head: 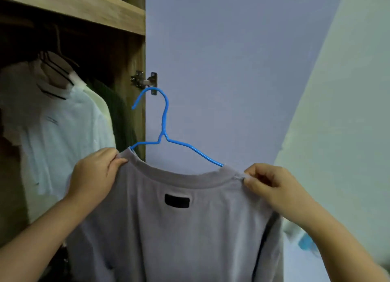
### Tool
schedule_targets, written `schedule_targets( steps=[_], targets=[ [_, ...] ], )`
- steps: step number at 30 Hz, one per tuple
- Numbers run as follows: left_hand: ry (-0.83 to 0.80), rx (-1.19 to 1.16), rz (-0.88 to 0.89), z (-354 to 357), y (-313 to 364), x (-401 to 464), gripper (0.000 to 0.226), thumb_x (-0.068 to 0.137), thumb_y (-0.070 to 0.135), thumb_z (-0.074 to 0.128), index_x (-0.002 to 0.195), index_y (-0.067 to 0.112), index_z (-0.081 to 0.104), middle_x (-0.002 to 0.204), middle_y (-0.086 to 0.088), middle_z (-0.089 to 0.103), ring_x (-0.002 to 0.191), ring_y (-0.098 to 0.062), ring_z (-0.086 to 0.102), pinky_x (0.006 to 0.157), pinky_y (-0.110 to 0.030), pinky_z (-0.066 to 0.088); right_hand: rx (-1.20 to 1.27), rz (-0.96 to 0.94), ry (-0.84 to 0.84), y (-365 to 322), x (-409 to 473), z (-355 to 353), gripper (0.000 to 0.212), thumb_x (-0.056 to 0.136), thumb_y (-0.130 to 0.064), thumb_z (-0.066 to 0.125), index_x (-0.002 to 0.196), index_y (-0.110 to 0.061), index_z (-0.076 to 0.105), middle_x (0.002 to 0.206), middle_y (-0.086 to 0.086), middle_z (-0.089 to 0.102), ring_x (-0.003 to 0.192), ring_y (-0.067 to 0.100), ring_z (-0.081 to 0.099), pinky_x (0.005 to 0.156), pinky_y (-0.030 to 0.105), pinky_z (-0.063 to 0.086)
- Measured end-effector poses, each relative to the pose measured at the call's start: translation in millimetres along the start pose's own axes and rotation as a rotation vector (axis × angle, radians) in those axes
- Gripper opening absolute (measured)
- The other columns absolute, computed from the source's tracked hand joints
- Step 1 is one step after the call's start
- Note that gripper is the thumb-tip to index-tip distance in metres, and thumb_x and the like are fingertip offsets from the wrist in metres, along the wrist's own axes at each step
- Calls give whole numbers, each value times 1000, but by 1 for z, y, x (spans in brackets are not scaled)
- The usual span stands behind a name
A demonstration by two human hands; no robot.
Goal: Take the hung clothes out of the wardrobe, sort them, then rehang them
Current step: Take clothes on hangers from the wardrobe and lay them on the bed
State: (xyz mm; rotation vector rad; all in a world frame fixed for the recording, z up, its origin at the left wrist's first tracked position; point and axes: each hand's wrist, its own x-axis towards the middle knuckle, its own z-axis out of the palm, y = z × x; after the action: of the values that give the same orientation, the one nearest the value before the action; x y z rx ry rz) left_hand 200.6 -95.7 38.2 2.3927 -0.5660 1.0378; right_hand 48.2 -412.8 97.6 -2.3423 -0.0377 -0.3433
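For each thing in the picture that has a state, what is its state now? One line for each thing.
Grey T-shirt: on the blue hanger, held up outside the wardrobe.
Blue hanger: inside the shirt's neck, hook free, on no rail.
Left hand: pinches the collar's left side.
Right hand: pinches the collar's right side.
White T-shirt: hanging inside the wardrobe.
Green garment: hanging behind the white one.
Wardrobe door: open.

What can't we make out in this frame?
Head view only:
- Wardrobe rail: lost in the dark above the white shirts.
- Blue hanger shoulders: inside the grey T-shirt collar, which the left hand and right hand pinch.
- Black label: text too blurred.
- T-shirt hem: cut off by bottom edge.
- Blue object: blurred, unidentifiable.
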Motion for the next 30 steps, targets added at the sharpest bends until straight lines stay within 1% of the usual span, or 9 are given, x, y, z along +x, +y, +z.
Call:
schedule_targets(
  steps=[3,6,11,15,17,21,23,26,30],
  targets=[
    [-13,-81,21,11,40,-12,41,86,36,38,65,5,54,62,-10,55,55,-32,54,52,-31,36,-142,42,90,23,-26,-18,21,88,-28,60,72,-16,64,70,12,61,61,18,49,62,33,42],
    [-52,-158,63,27,71,-21,43,84,40,40,63,5,56,61,-7,55,54,-28,53,52,-33,35,-240,114,212,43,-57,-34,25,87,-30,60,72,-10,63,68,11,59,67,25,53,60,33,40],
    [-168,-327,103,56,113,-24,32,78,47,49,68,17,52,59,2,49,55,-20,49,51,-33,39,-308,257,350,64,-114,-54,27,86,-27,63,62,-17,56,55,-3,47,56,11,40,53,22,29],
    [-197,-500,254,68,156,-20,41,76,45,50,61,8,57,70,0,53,63,-15,45,55,-28,31,-366,366,494,68,-161,-62,31,85,-26,65,58,-18,52,52,-3,46,55,10,42,53,23,30],
    [-238,-570,295,70,178,-19,33,74,37,59,63,6,60,80,5,53,66,-13,46,57,-28,31,-389,421,556,66,-188,-63,32,84,-25,66,56,-20,51,52,-4,47,56,11,44,54,24,31],
    [-321,-687,379,77,224,-25,23,73,25,69,64,4,63,59,5,57,59,-12,47,55,-27,29,-471,527,682,56,-244,-65,39,83,-19,67,52,-27,45,50,-7,46,58,6,48,56,18,33],
    [-356,-739,443,78,252,-31,24,71,27,64,65,5,64,64,-3,64,61,-13,50,56,-29,31,-491,596,734,50,-273,-66,38,82,-18,67,52,-27,46,49,-7,46,57,7,48,55,18,32],
    [-416,-849,537,77,296,-46,22,70,27,60,65,6,65,74,5,60,66,-7,45,56,-22,29,-487,676,811,43,-321,-70,35,82,-17,68,55,-26,49,53,-4,47,63,10,49,56,18,32],
    [-470,-957,625,74,359,-74,21,70,28,60,66,7,66,91,14,55,69,-8,47,57,-21,29,-501,789,915,33,-383,-80,22,82,-16,69,64,-10,59,57,2,52,66,14,47,55,19,31]
  ],
)
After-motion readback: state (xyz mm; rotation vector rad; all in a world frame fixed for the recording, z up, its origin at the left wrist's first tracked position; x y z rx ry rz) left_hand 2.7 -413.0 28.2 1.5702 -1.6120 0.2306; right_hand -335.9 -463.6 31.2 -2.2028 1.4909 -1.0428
